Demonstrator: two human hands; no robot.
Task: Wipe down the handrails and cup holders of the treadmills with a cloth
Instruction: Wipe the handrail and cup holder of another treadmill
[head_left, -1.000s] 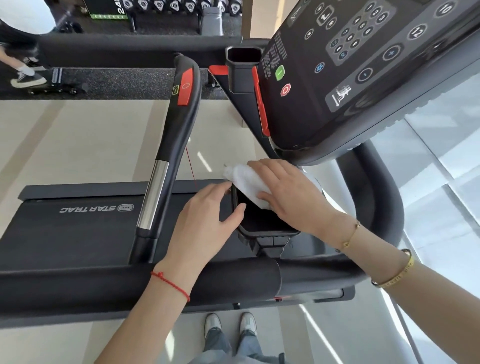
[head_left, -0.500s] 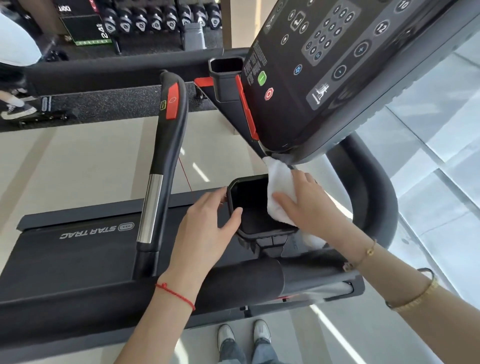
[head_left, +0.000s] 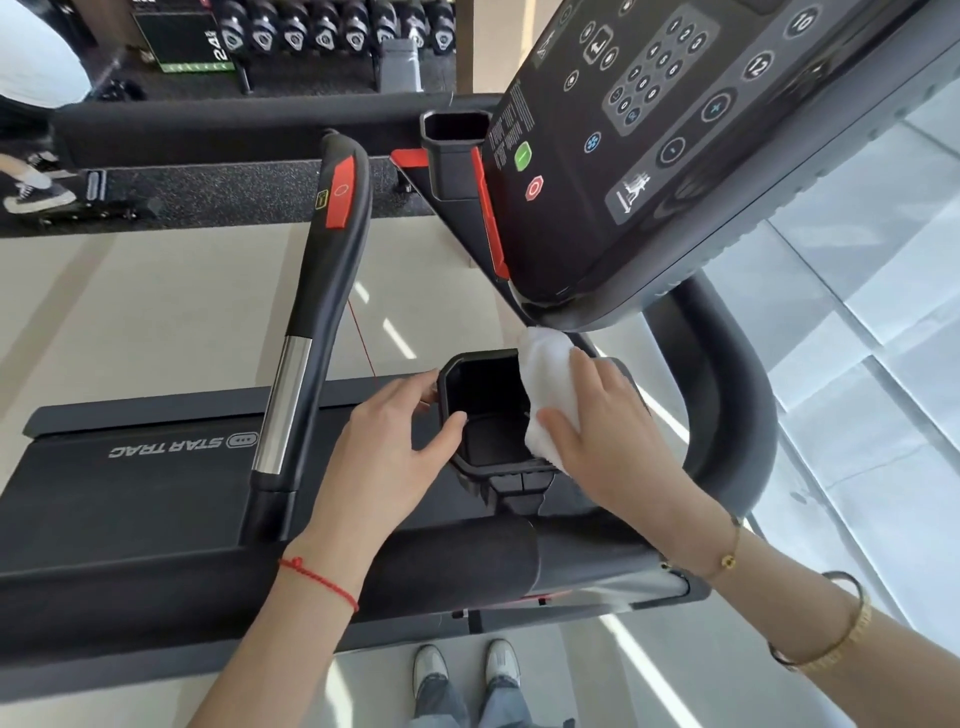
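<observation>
Pale floor (head_left: 156, 312) streaked with sunlight; a dumbbell rack (head_left: 332, 31) (dark rubber matting beneath) lines the far wall.

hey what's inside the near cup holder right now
The near cup holder shows bare dark walls and floor, nothing loose inside. The white cloth, pressed by the right hand, drapes over its right rim and covers that wall. The left hand grips the left rim.

The treadmill deck (head_left: 130, 499) carries the brand "STAR TRAC" in pale letters, seen upside down from this view. The console panel (head_left: 649, 145) shows round buttons marked "12" and "10", a number keypad with small digits, a plus and a minus key, a green button and a red stop sign; its fine print is too small to read. A black sign (head_left: 176, 39) by the dumbbell rack reads "24"
</observation>
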